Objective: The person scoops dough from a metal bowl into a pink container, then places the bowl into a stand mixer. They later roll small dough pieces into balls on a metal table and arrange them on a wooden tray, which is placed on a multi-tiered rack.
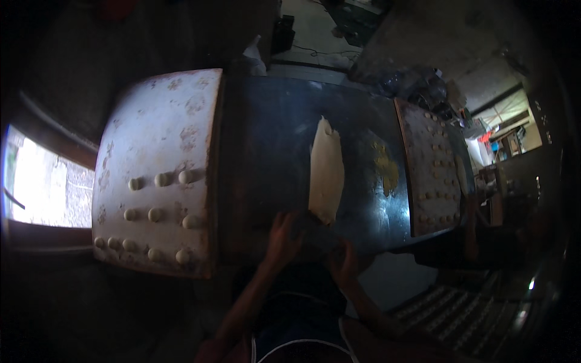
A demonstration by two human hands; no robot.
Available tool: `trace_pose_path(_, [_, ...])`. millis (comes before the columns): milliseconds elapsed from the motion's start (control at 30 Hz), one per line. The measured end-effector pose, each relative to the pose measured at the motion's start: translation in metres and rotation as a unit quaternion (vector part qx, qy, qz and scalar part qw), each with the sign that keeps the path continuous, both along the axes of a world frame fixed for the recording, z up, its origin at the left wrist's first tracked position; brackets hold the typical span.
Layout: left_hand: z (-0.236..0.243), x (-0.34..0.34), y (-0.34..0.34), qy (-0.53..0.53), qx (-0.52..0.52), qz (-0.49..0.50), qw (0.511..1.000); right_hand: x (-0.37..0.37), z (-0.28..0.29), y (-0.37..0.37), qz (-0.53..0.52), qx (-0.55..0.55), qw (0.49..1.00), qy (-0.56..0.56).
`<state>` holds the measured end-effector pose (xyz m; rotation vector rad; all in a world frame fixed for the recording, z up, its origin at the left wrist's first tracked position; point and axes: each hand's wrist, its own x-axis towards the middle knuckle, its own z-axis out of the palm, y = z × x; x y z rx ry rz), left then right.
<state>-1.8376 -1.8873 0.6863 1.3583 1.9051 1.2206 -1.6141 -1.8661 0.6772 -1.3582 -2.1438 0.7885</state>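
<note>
Dark surface (266, 145) is partly covered by a dough sheet (327, 172), likely soft, best supported along its length; whether left grip (283, 241) and right grip (345, 261) are closed cannot be told.

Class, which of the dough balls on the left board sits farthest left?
The dough ball at the left end of the row nearest the person, close to the left edge of the board; every other ball there sits farther right.

Long flat dough strip (327, 172) is laid on a dark table (260, 133), left hand (282, 242) and right hand (345, 261) seen near its lower end, pretty shadowy; dough balls (155, 215) are dotted across a whitish board (151, 121).
</note>
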Motion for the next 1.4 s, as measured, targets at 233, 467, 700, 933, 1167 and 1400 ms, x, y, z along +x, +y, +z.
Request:
trace_pose_path(233, [-0.045,0.009,0.061,-0.064,-0.003,-0.095,0.993,-0.011,-0.011,0.019,-0.098,-0.415,0.850,0.308])
trace_pose_path(467, [0.045,0.047,-0.010,-0.263,-0.214,0.023,0.941,-0.053,-0.008,0.071,-0.027,-0.424,0.872,0.243])
trace_pose_path(700, [0.008,0.060,0.078,-0.703,-0.284,0.031,0.651,-0.014,0.035,0.032,0.111,-0.205,0.956,-0.178])
trace_pose_path(933, [-0.036,0.065,0.028,-0.582,-0.106,-0.004,0.806,-0.006,0.113,0.068,0.361,-0.369,0.790,0.331])
trace_pose_path(1167, [0.098,0.073,0.006,0.067,-0.192,-0.331,0.921,-0.107,-0.006,0.119,0.419,-0.457,0.737,0.269])
trace_pose_path(1400, [-0.046,-0.016,-0.079,0.283,-0.023,-0.108,0.953,0.062,-0.014,0.075,0.099,0.097,0.986,-0.093])
